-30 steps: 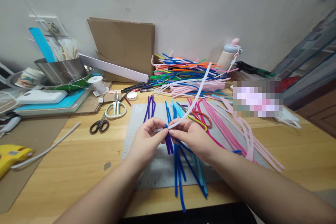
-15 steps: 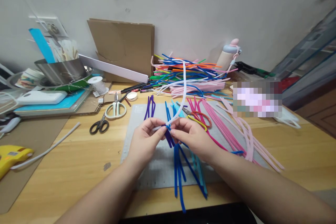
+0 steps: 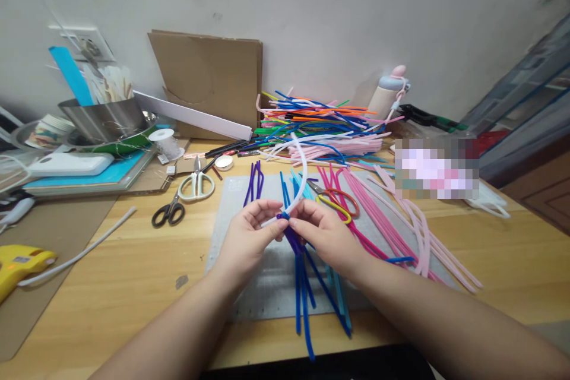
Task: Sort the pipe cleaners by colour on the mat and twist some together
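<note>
A white pipe cleaner [image 3: 304,173] is pinched between my two hands above the grey mat, its long end curving up and away. My left hand [image 3: 250,233] has thumb and fingers closed on it, near a small dark purple and blue bend. My right hand [image 3: 328,233] pinches the same spot from the other side, by the blue pipe cleaner [image 3: 285,215] hooked there. Purple lengths [image 3: 291,243] slant down just below the fingertips. Which strand each finger presses is partly hidden. Blue pipe cleaners [image 3: 305,309] lie underneath, overhanging the mat's near edge.
On the cutting mat [image 3: 249,291] are pink pipe cleaners [image 3: 374,214] and orange-yellow scissors [image 3: 342,202]. White-handled scissors [image 3: 196,186] and black-handled scissors [image 3: 169,214] lie left. A multicoloured pile [image 3: 320,130] sits behind; a yellow glue gun [image 3: 22,264] is far left.
The white pipe cleaner's upper end has come down and to the left, so less of it stands above my hands. Both hands keep nearly the same place, fingers still pinched.
</note>
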{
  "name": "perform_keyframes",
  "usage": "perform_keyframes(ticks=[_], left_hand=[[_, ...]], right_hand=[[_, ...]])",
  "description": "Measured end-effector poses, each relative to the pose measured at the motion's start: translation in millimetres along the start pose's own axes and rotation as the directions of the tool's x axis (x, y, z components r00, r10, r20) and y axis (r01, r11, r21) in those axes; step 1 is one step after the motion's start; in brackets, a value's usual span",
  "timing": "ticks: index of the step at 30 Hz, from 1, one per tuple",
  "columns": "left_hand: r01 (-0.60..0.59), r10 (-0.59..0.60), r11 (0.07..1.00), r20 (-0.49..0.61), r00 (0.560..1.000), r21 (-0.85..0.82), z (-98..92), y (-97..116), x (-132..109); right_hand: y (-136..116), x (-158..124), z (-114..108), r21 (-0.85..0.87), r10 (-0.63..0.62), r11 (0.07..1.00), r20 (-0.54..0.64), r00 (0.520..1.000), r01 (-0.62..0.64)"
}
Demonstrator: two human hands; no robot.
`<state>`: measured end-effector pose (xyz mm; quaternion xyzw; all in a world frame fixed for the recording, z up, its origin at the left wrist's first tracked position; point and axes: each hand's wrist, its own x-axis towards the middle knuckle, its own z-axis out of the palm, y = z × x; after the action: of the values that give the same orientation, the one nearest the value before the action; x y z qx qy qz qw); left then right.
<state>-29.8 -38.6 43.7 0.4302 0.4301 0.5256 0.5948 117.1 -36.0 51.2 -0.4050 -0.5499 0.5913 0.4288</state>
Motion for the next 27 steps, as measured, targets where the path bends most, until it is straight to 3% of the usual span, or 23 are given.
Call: perform_keyframes(ticks=[4,10,19,27], left_hand=[[0.044,-0.044,0.999,0.019,0.999,0.0,-2.5,-1.4,-0.3],[0.132,-0.117,0.986,0.14,0.983,-0.101,-2.1,-2.9,-1.8],[0.129,-0.124,0.988,0.052,0.991,-0.091,-3.7,-3.8,0.8],[0.111,-0.107,0.99,0.053,0.993,-0.091,-2.0,-2.8,0.4]], right_hand=[[1.7,-1.0,2.5,0.019,-0.01,1.0,-0.01,1.0,0.01],[4.7,-1.2,2.9,0.067,-0.007,0.998,-0.065,0.998,0.011],[7.1,-1.8,2.7,0.111,-0.044,0.992,-0.091,0.995,0.054],[9.8,-1.2,5.9,0.116,-0.044,0.992,-0.07,0.997,0.052]])
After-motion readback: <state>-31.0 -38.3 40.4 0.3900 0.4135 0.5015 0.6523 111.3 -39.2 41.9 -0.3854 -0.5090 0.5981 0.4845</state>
